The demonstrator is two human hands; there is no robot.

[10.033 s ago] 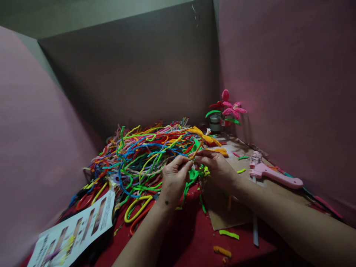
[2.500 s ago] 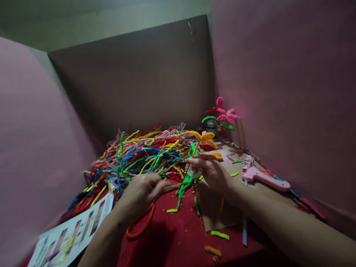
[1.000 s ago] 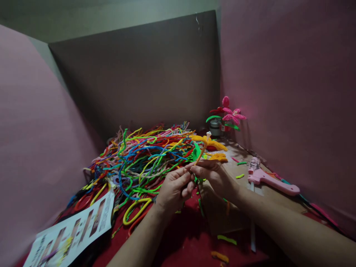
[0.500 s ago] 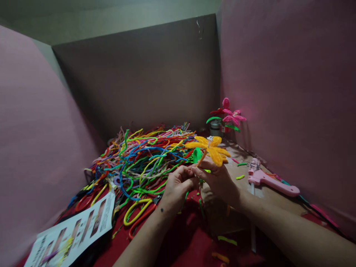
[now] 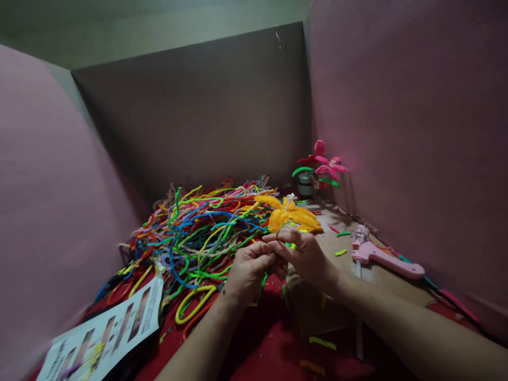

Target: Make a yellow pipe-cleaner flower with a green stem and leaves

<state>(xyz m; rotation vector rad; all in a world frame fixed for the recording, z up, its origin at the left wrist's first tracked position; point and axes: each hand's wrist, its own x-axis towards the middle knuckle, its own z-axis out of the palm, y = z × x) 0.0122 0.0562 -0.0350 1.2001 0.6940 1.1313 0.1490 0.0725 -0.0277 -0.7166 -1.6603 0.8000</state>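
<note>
An orange-yellow fuzzy flower [image 5: 291,212] with a white centre stands up above both hands, in front of the pile of stems. My right hand [image 5: 304,254] is closed around the flower's stem, just under its petals. My left hand [image 5: 250,267] is pinched against the right fingertips, at the lower part of the stem. The stem is mostly hidden by the fingers.
A heap of coloured fuzzy stems [image 5: 206,227] lies left of centre. Yellow-handled scissors [image 5: 180,307] and a printed sheet [image 5: 107,333] are nearer. A pink glue gun [image 5: 391,259] rests on cardboard at right, with pink flowers [image 5: 332,166] behind.
The orange-yellow flower has turned and sits lower, closer to the fingers. The green loop beside its stem no longer shows. Both hands remain together, and the view has shifted slightly.
</note>
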